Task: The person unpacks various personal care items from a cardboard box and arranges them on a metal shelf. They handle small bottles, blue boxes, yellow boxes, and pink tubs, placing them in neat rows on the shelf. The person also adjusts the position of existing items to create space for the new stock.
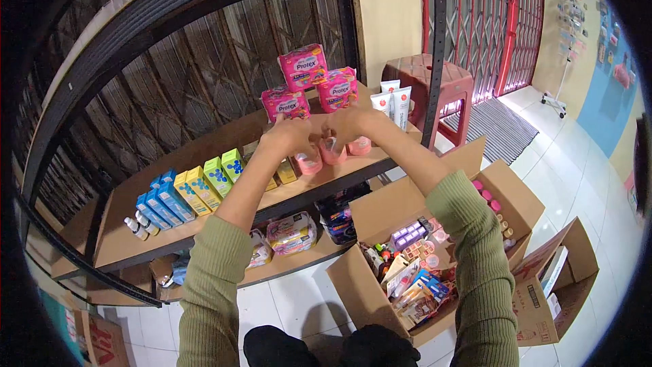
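Both my hands reach over the upper shelf board [178, 237] of a black metal rack. My left hand [290, 137] is beside a pink jar [309, 163]; whether its fingers hold the jar is hidden. My right hand [346, 125] is over a second pink jar [333, 154], its grip blurred and partly hidden. A third pink jar [360, 146] stands to the right. Just behind are three pink Protex packs [304, 67], one resting on two. White tubes [401, 107] stand at the right end. Blue, yellow and green boxes [218, 176] and small white bottles [135, 227] line the left.
An open carton [341, 285] of mixed cosmetics lies at the lower right, with another carton [527, 204] of bottles behind it and a third [583, 265] farther right. Wrapped packs [293, 234] lie on the lower shelf. A red plastic stool [458, 79] stands beyond the rack post [436, 46].
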A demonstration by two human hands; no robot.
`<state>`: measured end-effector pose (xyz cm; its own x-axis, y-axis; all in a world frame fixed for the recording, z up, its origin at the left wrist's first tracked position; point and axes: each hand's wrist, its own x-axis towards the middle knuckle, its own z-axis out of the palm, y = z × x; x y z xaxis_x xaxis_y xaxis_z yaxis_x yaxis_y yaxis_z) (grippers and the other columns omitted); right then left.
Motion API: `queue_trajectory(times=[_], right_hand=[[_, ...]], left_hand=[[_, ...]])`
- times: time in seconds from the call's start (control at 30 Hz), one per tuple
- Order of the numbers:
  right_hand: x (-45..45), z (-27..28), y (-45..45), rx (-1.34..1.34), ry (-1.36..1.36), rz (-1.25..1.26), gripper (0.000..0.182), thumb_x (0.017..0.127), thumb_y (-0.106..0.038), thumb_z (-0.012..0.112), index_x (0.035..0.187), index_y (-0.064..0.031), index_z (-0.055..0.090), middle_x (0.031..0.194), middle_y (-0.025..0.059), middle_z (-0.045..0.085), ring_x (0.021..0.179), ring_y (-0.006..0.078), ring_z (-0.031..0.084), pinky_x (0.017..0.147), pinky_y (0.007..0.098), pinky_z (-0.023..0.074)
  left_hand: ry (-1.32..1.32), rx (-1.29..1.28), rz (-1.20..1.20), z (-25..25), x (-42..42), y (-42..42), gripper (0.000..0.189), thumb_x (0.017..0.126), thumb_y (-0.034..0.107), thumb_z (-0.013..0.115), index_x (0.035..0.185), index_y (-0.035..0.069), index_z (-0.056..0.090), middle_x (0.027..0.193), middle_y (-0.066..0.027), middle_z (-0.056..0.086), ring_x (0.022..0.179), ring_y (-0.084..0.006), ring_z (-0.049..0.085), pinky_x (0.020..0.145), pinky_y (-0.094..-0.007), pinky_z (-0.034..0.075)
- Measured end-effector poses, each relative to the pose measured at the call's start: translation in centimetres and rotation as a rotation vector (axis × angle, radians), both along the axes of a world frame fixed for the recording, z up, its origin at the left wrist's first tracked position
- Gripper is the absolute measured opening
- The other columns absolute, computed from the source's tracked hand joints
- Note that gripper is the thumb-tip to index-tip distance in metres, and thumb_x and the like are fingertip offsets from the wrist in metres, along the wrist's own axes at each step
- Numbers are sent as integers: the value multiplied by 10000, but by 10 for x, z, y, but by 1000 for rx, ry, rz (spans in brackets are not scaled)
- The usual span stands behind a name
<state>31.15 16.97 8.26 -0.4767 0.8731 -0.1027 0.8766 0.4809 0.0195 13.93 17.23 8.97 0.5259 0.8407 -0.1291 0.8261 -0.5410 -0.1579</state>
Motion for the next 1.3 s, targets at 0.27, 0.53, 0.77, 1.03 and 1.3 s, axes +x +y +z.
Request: queue_trajectory(times=[0.27, 0.53, 0.77, 1.03, 1.3], right_hand=[[-4, 5, -9, 18, 5, 62, 671, 647, -407, 805, 1233, -136, 621, 1161, 81, 670, 1101, 286, 615, 1010, 481, 393], [0, 1, -4, 46, 27, 71, 646, 630, -383, 817, 1195, -124, 641, 1124, 82, 681, 1076, 289, 623, 973, 482, 413], [-4, -1, -1, 28, -18, 66, 640, 634, -388, 818, 1194, -135, 641, 1100, 59, 690, 1078, 263, 623, 978, 503, 385], [-2, -4, 0, 53, -21, 30, 654, 644, -379, 800, 1227, -145, 618, 1112, 69, 683, 1074, 268, 622, 987, 499, 369], [22, -14, -48, 457, 475, 301, 453, 820, -309, 681, 1204, -86, 590, 1099, 145, 661, 1067, 319, 617, 1024, 544, 343]], left_hand=[[-83, -76, -34, -4, -11, 2, 466, 626, 389, 778, 982, 97, 711, 1080, -178, 673, 1074, -321, 615, 1055, -573, 274], [-100, -38, -50, -7, -11, 5, 438, 636, 393, 771, 980, 126, 725, 1086, -167, 675, 1084, -317, 611, 1057, -563, 278], [-104, -12, -60, -11, -15, 6, 447, 638, 392, 764, 1003, 137, 728, 1045, -160, 685, 1066, -313, 618, 1051, -551, 285], [-74, -61, -69, -8, -12, 8, 472, 668, 398, 742, 1031, 99, 709, 1064, -171, 677, 1080, -324, 612, 1062, -559, 267], [-120, 106, -8, 16, 4, -58, 502, 809, 341, 674, 1217, 62, 588, 1152, -143, 655, 1147, -290, 581, 1091, -554, 220]])
